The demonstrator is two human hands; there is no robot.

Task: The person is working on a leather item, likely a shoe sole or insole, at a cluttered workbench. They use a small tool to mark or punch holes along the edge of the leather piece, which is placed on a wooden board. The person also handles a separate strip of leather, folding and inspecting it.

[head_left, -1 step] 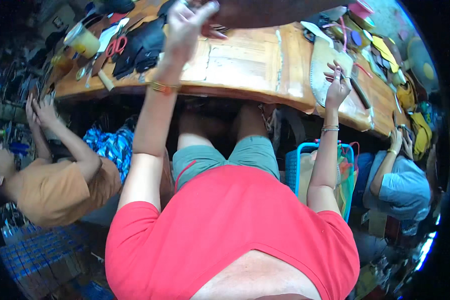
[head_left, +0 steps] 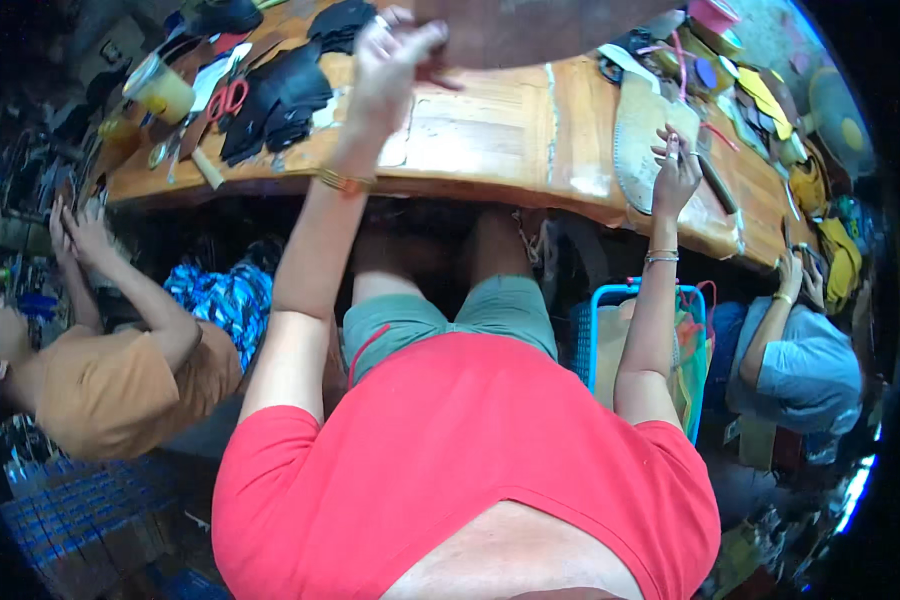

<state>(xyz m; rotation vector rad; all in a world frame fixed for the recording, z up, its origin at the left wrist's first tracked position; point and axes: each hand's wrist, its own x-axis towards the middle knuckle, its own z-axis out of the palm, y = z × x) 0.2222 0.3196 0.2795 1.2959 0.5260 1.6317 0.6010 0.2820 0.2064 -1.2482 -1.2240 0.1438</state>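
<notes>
My left hand [head_left: 388, 72] is raised over the far side of the wooden table [head_left: 480, 125], closed on the left end of a large brown sheet [head_left: 550, 32] that looks like leather. That sheet runs off the top of the view, so its full shape is hidden. Above the right part of the table, my right hand [head_left: 676, 178] has its fingers curled together in a pinch; whatever is between them is too small to make out. Behind it lie a pale flat board with a scalloped edge [head_left: 638, 125] and a dark stick-like tool [head_left: 716, 184].
Black pieces [head_left: 282, 100], red-handled scissors [head_left: 227, 98] and a jar [head_left: 165, 92] lie at left. Yellow pieces [head_left: 764, 100] are heaped at right. A blue basket [head_left: 582, 340] stands beside my right arm. Co-workers sit at left [head_left: 120, 385] and right [head_left: 805, 360].
My left hand has moved slightly to the right and nearer, and the brown sheet has shifted with it. My right hand stays nearly in place.
</notes>
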